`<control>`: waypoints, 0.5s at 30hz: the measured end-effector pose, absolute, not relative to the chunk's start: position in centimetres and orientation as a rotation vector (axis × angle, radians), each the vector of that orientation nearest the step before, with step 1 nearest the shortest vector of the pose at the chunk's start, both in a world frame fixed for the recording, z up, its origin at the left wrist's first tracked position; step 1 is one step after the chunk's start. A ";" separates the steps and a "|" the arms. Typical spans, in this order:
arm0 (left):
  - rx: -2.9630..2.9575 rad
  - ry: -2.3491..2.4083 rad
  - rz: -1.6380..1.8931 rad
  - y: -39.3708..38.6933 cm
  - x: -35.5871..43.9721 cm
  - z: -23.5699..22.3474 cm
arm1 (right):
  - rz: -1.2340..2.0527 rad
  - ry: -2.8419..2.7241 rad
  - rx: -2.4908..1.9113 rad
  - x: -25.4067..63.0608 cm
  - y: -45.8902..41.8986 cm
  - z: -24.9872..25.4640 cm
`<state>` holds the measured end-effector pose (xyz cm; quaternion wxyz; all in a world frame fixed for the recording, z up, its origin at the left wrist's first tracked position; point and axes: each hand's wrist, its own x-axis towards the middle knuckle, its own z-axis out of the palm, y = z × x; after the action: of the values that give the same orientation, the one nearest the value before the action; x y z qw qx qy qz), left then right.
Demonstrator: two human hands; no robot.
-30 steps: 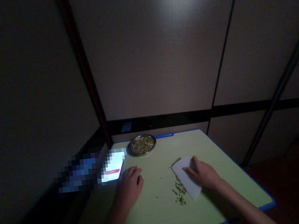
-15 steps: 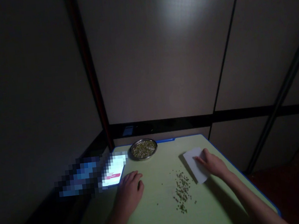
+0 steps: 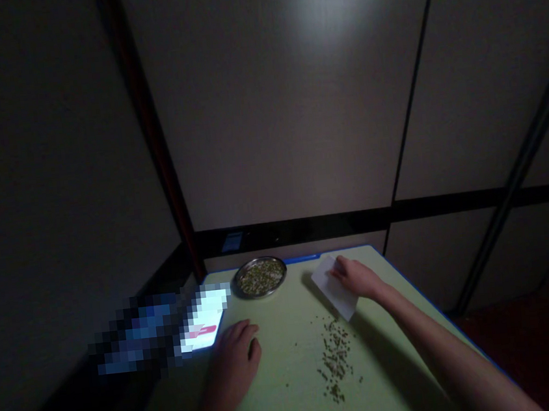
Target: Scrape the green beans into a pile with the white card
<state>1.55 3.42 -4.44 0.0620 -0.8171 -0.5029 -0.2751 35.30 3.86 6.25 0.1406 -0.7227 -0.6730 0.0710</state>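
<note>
White paper [image 3: 337, 296], thin and straight-edged

- Part of the white card [image 3: 333, 294] lies hidden behind the right hand [image 3: 359, 278].
- The left forearm [image 3: 214, 405], right forearm [image 3: 444, 354] and near side of the desk [image 3: 273, 405] run off the bottom edge.
- Writing on the partly pixelated lit screen [image 3: 206, 311] is unreadable.
- Scattered grains [image 3: 336, 354] are too small to identify.

Open gap between dish [image 3: 261, 295] and grains [image 3: 337, 356]
</note>
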 end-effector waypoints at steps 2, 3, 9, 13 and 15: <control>-2.470 -1.513 -0.853 3.4 1.5 -4.5 | 0.224 -1.947 -2.055 33.2 5.0 6.3; -2.472 -1.509 -0.859 3.5 1.5 -4.5 | 0.234 -1.939 -2.048 32.2 5.5 6.2; -2.473 -1.522 -0.855 3.6 1.6 -4.5 | 0.315 -1.858 -2.068 28.6 6.8 4.6; -2.483 -1.531 -0.844 3.4 1.6 -4.5 | 0.361 -1.822 -2.087 27.6 6.9 3.6; -2.480 -1.541 -0.835 3.3 1.7 -4.4 | 0.378 -1.810 -2.094 27.4 7.0 3.3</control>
<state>1.66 3.28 -4.45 0.0523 -0.8155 -0.5068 -0.2747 27.40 7.00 3.26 0.1731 -0.7382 -0.6382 0.1332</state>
